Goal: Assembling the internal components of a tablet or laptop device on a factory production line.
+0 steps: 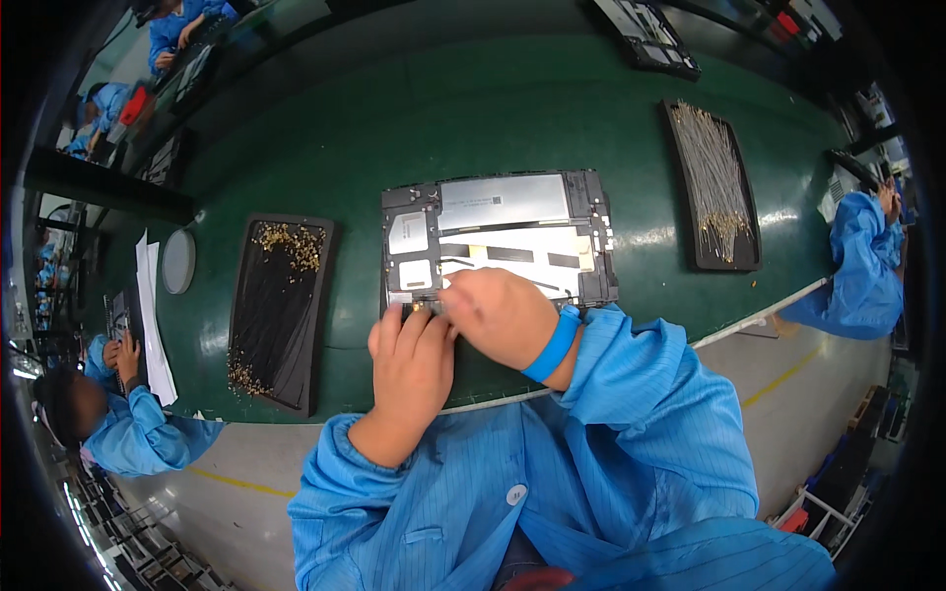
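An opened electronic device (505,202), tablet-like, lies on the green table in front of me. It has a black frame, a silver battery panel, white areas and dark strips. At its near left edge my left hand (409,360) lies with fingers stretched out, the tips touching the frame. Just right of those fingertips, my right hand (507,315) is bent over the same corner with thumb and fingertips pinched together. Whatever the pinch holds is hidden by the fingers. A blue band (554,345) circles my right wrist.
Left of the device, a black tray (323,295) holds thin black cables with gold-coloured ends. Another black tray (680,187) at right carries grey cables. A round lid (178,262) and white sheets (150,315) lie far left. Co-workers in blue sit at both sides.
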Demonstrator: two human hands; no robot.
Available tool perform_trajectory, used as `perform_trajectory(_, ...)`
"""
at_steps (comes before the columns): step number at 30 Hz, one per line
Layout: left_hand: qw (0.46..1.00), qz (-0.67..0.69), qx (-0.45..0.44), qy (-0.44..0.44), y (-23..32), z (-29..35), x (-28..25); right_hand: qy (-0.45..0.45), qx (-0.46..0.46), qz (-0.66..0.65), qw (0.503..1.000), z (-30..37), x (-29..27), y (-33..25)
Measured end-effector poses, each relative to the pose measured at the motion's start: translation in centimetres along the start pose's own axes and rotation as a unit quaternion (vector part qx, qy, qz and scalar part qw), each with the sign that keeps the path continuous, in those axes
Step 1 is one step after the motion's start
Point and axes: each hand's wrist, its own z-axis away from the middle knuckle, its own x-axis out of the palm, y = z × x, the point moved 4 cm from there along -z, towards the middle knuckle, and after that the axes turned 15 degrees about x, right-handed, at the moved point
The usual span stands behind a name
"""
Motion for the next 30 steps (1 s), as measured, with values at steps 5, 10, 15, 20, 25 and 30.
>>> perform_trajectory(5,0.697,0.491,-0.512,0.106,-1.9,6.0,1.1,0.103,0.225,-0.289,0.925,0.2,-0.2,3.1)
perform_trajectory(10,0.388,0.639,-0.654,0.113,-0.7,5.1,1.7,0.085,0.196,-0.334,0.918,0.0,0.2,3.5)
perform_trajectory(15,0.477,0.524,-0.625,0.326,-3.4,5.4,2.2,0.035,0.244,-0.355,0.902,0.1,0.5,3.7)
perform_trajectory(20,0.585,0.521,-0.592,0.190,-2.1,5.4,-0.4,0.037,0.262,-0.372,0.890,0.3,0.4,4.1)
perform_trajectory(25,0.498,0.656,-0.560,-0.082,1.2,6.1,1.2,0.026,0.264,-0.390,0.882,0.2,0.4,4.0)
perform_trajectory(30,0.448,0.698,-0.554,-0.072,0.5,4.7,3.0,0.046,0.238,-0.381,0.892,-0.3,0.2,4.1)
